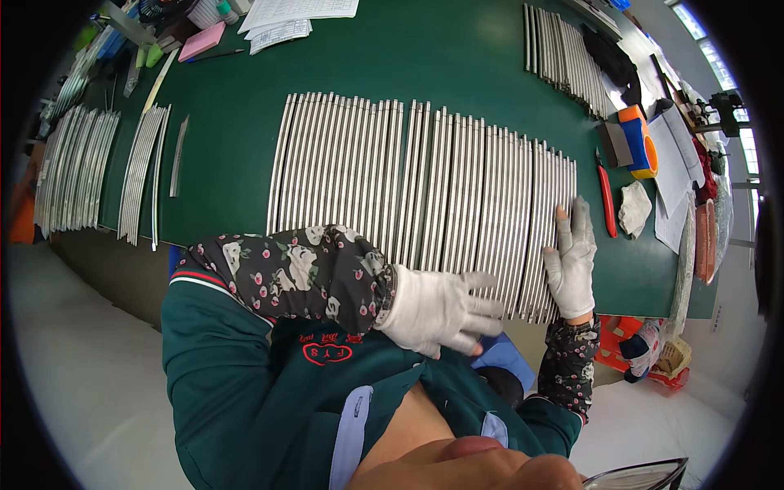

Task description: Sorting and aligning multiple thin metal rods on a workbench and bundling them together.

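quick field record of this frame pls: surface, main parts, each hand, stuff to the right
surface: green table
main parts: row of long metal strips, laid side by side
left hand: white glove, flat on near ends of strips
right hand: white glove, flat at row's right edge
right side: red-handled tool, crumpled white cloth, orange tape roll
far left: more strip bundles

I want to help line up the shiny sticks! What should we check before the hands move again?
1. Both hands gloved: left hand and right hand wear white gloves, ok.
2. Right hand flat against the row's right edge: ok.
3. Metal strips lie side by side on the green mat: ok.
4. Near ends of strips level: hidden by the left hand, cannot tell.
5. Red-handled tool lies apart from the row: ok.
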